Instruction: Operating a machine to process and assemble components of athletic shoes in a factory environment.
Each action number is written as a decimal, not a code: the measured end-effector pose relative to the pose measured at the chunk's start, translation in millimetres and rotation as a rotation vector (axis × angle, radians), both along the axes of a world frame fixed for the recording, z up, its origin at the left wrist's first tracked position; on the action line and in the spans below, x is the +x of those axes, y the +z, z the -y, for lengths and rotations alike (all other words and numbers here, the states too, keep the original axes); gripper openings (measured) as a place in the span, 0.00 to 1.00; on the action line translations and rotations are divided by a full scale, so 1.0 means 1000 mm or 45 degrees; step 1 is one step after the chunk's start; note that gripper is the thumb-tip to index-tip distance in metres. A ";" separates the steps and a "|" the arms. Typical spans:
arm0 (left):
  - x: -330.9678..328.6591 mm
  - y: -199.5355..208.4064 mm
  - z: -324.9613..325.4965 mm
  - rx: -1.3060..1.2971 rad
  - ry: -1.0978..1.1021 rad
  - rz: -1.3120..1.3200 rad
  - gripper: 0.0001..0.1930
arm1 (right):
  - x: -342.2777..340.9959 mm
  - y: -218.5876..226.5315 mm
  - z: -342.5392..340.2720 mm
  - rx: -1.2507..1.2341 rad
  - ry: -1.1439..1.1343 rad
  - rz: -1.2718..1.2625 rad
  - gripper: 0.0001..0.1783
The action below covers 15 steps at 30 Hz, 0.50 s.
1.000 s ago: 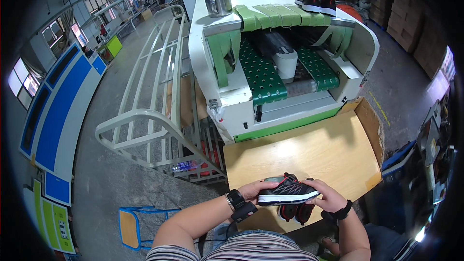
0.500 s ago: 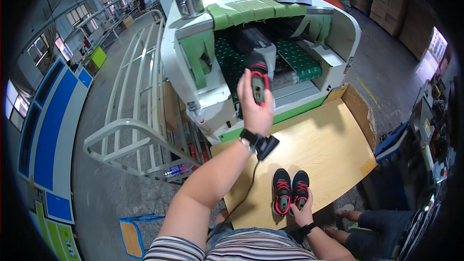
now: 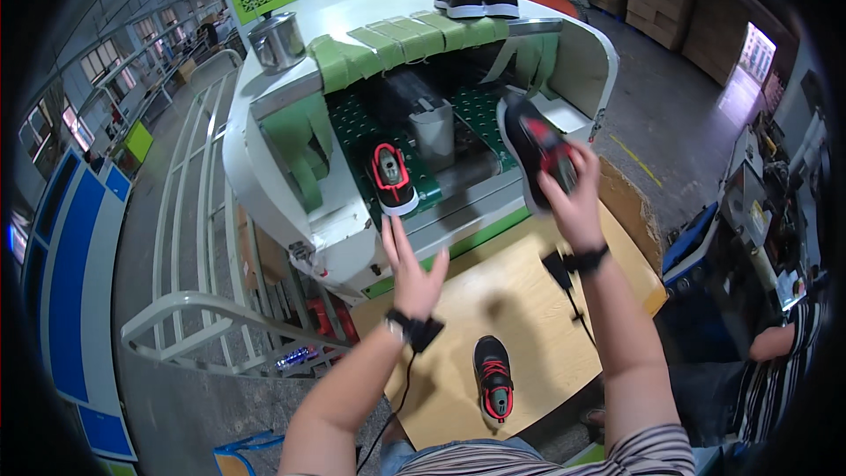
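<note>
A blurred black-and-red sneaker [image 3: 536, 141] is tilted near the conveyor machine's [image 3: 247, 145] right side, its collar gripped by the right hand [image 3: 575, 198]. It looks light, soft above a stiffer sole, best held at the heel. The left hand [image 3: 416, 275], empty, fingers spread, reaches just beside a second sneaker [image 3: 394, 183] on the green belt [image 3: 351, 122].
</note>
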<state>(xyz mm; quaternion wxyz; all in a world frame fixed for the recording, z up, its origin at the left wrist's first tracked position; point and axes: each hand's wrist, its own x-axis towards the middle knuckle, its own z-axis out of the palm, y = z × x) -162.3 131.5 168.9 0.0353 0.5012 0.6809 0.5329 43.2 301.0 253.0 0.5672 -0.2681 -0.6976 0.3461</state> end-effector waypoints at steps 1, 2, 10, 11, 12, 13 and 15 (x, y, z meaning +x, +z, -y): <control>0.011 -0.018 0.021 -0.129 -0.064 0.016 0.52 | -0.021 0.009 -0.033 0.093 -0.032 0.032 0.37; 0.018 -0.045 0.049 -0.336 -0.017 -0.210 0.53 | -0.044 0.014 -0.060 0.059 -0.046 0.099 0.37; 0.054 -0.159 0.193 -1.514 -0.191 -0.283 0.60 | -0.104 -0.061 -0.138 -0.053 -0.252 0.536 0.50; 0.054 -0.165 0.192 -1.510 -0.195 -0.312 0.61 | -0.088 -0.074 -0.133 0.086 -0.241 0.538 0.50; 0.054 -0.172 0.199 -1.522 -0.158 -0.306 0.62 | -0.090 -0.079 -0.100 0.043 -0.117 0.590 0.49; 0.056 -0.175 0.199 -1.502 -0.167 -0.310 0.62 | -0.070 -0.097 -0.078 0.041 0.036 0.642 0.49; 0.055 -0.176 0.200 -1.486 -0.174 -0.326 0.62 | -0.020 -0.147 -0.009 -0.010 0.207 0.882 0.50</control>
